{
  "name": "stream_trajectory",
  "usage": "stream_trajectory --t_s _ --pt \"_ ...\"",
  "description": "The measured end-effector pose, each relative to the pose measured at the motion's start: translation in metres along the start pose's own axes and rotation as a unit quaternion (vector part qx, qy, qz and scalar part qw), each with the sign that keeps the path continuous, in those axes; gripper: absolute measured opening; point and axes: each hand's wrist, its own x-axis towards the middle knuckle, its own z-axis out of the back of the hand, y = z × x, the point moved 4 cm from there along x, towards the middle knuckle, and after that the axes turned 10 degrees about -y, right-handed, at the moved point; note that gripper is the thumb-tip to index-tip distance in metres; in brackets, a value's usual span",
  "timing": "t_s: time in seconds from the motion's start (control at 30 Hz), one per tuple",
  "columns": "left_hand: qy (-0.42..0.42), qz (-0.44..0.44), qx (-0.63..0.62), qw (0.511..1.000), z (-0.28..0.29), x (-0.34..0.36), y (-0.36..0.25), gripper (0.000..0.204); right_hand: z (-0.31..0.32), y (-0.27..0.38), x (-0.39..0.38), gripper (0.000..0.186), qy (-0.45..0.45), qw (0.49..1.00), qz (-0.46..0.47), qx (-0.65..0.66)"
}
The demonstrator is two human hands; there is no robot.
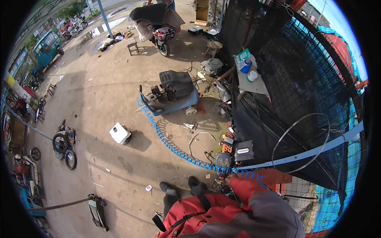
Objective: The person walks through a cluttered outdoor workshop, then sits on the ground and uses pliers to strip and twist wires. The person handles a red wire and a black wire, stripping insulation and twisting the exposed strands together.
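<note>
My right hand (pixel 229 178), small at the end of my red sleeve, is closed at the coiled blue hose (pixel 198 162), just beside a pale blue metal bar (pixel 301 153); what its fingers hold is too small to make out. Below it lie a dark round object (pixel 223 160) and cluttered small items. A sliver of my left hand (pixel 157 235) shows at the lower edge beside my red jacket, its fingers hidden. The hose runs to a wheeled compressor (pixel 174 87) with a blue frame and black housing.
Tyres (pixel 71 158), a white box (pixel 120 133) and a floor jack (pixel 96 210) lie on concrete to the left. A covered scooter (pixel 162 35), with a person (pixel 170 4) behind, stands ahead. Mesh fencing (pixel 285 67), a shelf with tubs (pixel 258 87) and a wire hoop line the right.
</note>
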Motion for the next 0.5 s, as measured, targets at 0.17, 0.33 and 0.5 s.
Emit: stream_trajectory --t_s 0.17,0.33,0.5 --pt "0.003 -0.022 0.024 0.999 0.006 0.009 0.018 0.024 -0.003 0.005 -0.016 0.02 -0.019 0.998 -0.059 0.013" --pt "-0.009 -0.06 0.089 0.994 0.038 0.03 0.044 0.024 -0.049 -0.017 0.022 0.018 -0.019 0.987 0.087 -0.132" --pt "-0.01 -0.119 0.185 0.975 0.073 0.058 0.078 0.024 -0.107 -0.034 0.052 0.02 0.017 0.974 0.201 -0.101"
